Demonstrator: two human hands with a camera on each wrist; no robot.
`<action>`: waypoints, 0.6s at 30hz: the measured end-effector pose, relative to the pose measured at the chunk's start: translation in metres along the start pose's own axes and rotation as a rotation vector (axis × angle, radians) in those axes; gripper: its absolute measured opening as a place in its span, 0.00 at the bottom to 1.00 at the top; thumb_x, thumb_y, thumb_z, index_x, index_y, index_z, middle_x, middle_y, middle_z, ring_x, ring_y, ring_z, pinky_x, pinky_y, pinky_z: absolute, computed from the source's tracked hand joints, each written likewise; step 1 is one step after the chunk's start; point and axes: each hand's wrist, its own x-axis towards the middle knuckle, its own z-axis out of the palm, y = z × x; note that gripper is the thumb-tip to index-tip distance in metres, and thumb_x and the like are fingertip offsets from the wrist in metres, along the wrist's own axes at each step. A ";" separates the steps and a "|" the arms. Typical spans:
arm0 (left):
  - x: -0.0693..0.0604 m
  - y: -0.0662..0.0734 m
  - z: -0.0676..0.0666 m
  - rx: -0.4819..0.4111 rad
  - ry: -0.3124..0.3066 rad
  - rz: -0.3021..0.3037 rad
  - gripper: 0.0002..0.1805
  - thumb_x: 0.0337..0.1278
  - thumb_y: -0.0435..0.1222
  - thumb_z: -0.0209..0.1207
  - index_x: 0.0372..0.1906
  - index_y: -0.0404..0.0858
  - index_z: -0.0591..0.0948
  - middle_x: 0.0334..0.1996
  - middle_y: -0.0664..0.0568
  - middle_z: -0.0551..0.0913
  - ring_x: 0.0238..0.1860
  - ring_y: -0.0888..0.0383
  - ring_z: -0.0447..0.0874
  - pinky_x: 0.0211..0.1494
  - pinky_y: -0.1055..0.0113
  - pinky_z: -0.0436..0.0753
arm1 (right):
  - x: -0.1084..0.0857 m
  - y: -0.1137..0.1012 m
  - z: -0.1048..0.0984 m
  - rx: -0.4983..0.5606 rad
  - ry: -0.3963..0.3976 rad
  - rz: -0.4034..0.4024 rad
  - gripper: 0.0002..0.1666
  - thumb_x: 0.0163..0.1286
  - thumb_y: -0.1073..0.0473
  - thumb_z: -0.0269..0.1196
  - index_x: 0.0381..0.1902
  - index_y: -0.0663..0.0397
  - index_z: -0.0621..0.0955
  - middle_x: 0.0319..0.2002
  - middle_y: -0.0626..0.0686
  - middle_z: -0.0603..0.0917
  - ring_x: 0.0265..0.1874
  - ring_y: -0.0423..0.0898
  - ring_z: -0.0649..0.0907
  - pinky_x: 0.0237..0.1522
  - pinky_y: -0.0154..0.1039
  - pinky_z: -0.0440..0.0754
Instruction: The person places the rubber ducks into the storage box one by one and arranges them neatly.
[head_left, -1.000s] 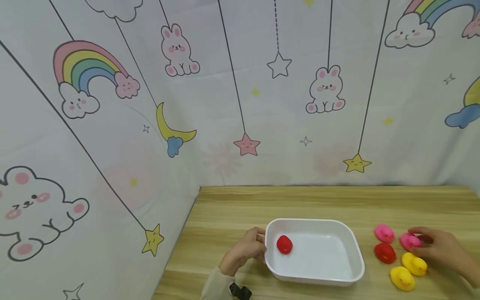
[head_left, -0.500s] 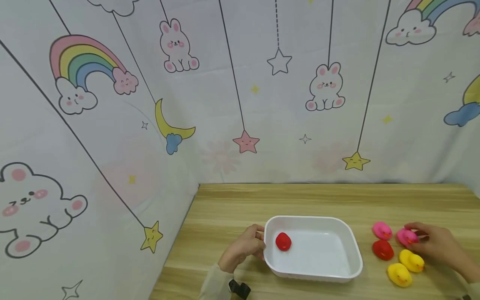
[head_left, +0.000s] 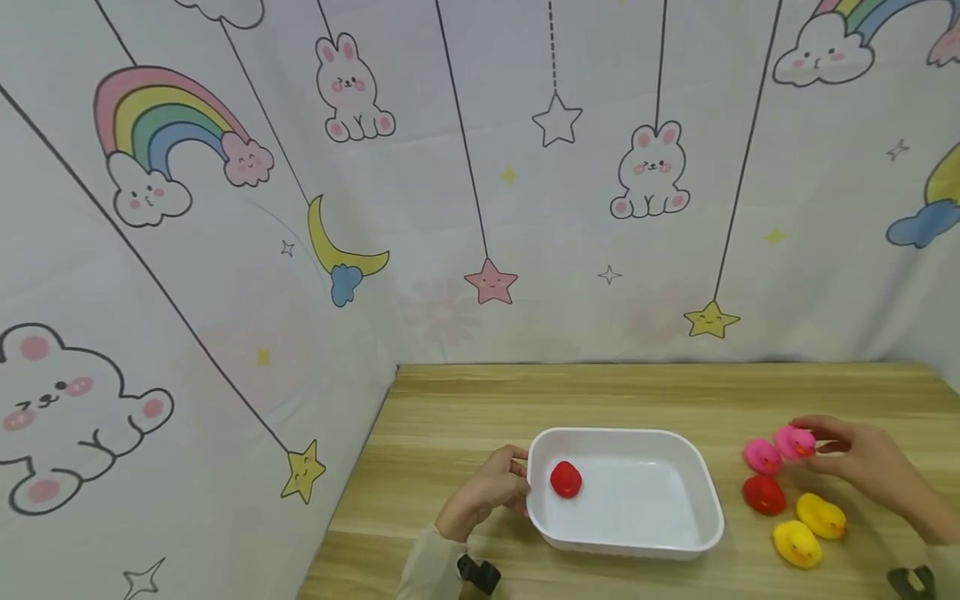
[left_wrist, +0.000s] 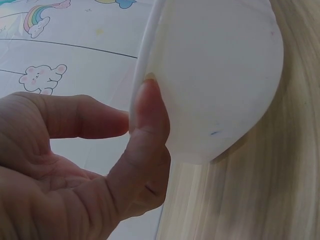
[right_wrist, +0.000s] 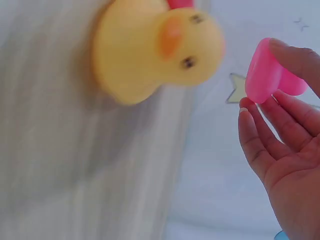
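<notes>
A white tub [head_left: 697, 533] holds one red duck [head_left: 566, 480] near its left end. My left hand [head_left: 487, 492] grips the tub's left wall; in the left wrist view the thumb and fingers of my left hand [left_wrist: 95, 155] pinch its rim. At the right, my right hand [head_left: 862, 462] holds a pink duck [head_left: 794, 442], seen between thumb and fingertips in the right wrist view, where the duck [right_wrist: 265, 72] is raised. Beside it sits another pink duck [head_left: 762, 457], with a red duck [head_left: 764, 495] just in front.
Two yellow ducks [head_left: 821, 516] [head_left: 797, 544] lie on the wooden table [head_left: 600, 396] nearest the front right. A white cloth [head_left: 570, 325] printed with rabbits, stars and rainbows hangs behind the table and along its left side.
My right hand has lifted the pink duck and moved it up and leftward, nearer the other pink duck. My left hand keeps its grip on the tub. The head view has shifted slightly.
</notes>
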 end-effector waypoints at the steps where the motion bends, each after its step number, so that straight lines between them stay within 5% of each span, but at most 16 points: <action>1: 0.000 0.000 0.000 -0.001 0.001 -0.002 0.30 0.44 0.18 0.54 0.59 0.21 0.68 0.39 0.37 0.75 0.27 0.51 0.80 0.23 0.64 0.89 | 0.001 -0.004 -0.001 -0.003 0.006 0.003 0.31 0.56 0.63 0.76 0.56 0.72 0.80 0.48 0.71 0.83 0.34 0.24 0.77 0.29 0.30 0.85; 8: -0.001 0.001 0.001 0.002 0.002 -0.003 0.30 0.44 0.17 0.53 0.60 0.20 0.68 0.39 0.37 0.75 0.26 0.51 0.80 0.23 0.65 0.88 | 0.010 -0.026 -0.002 0.005 -0.045 0.019 0.35 0.58 0.57 0.76 0.59 0.69 0.79 0.52 0.70 0.83 0.48 0.61 0.83 0.41 0.47 0.90; 14: 0.001 0.001 0.002 0.005 0.006 -0.008 0.30 0.44 0.18 0.53 0.59 0.21 0.68 0.38 0.38 0.74 0.26 0.52 0.79 0.21 0.67 0.87 | 0.017 -0.041 0.000 0.038 -0.067 -0.024 0.33 0.58 0.58 0.76 0.58 0.67 0.80 0.51 0.66 0.84 0.46 0.43 0.84 0.38 0.29 0.85; 18: 0.001 0.002 0.002 0.001 0.005 -0.006 0.30 0.43 0.18 0.53 0.60 0.20 0.67 0.39 0.37 0.74 0.25 0.52 0.78 0.22 0.66 0.88 | 0.023 -0.050 0.000 0.042 -0.093 -0.022 0.34 0.59 0.57 0.76 0.60 0.66 0.79 0.53 0.66 0.84 0.51 0.61 0.82 0.42 0.33 0.85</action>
